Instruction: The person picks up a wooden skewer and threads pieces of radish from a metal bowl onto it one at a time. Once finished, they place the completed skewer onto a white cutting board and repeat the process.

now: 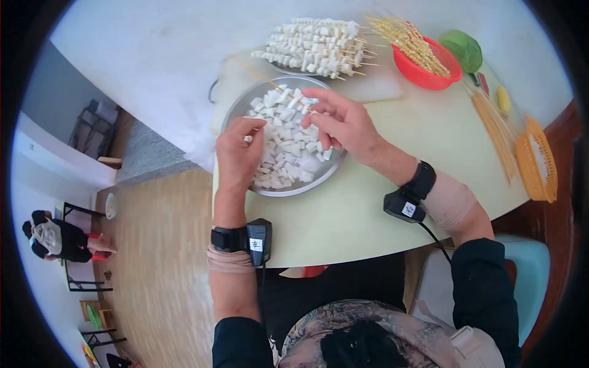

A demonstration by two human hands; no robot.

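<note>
A wide metal bowl (336,167) on the table holds many white chunks (283,164) of cut food. Over its left side, my left hand (240,153) is closed in a pinch, with a bit of white chunk showing at its fingers. My right hand (348,126) is bent over the bowl's right side, its thumb and fingers closed on the end of a thin wooden skewer (267,80). That skewer slants up and left past the bowl's far rim, and a few white chunks sit along it near my fingers.
Behind the bowl, finished white skewers (319,46) are piled on a tray over a cutting board (383,86). To the right are a red basket (423,76) with more skewers, a green cabbage (461,50), bare sticks (494,132) and an orange basket (531,162). Another person (61,236) is far left.
</note>
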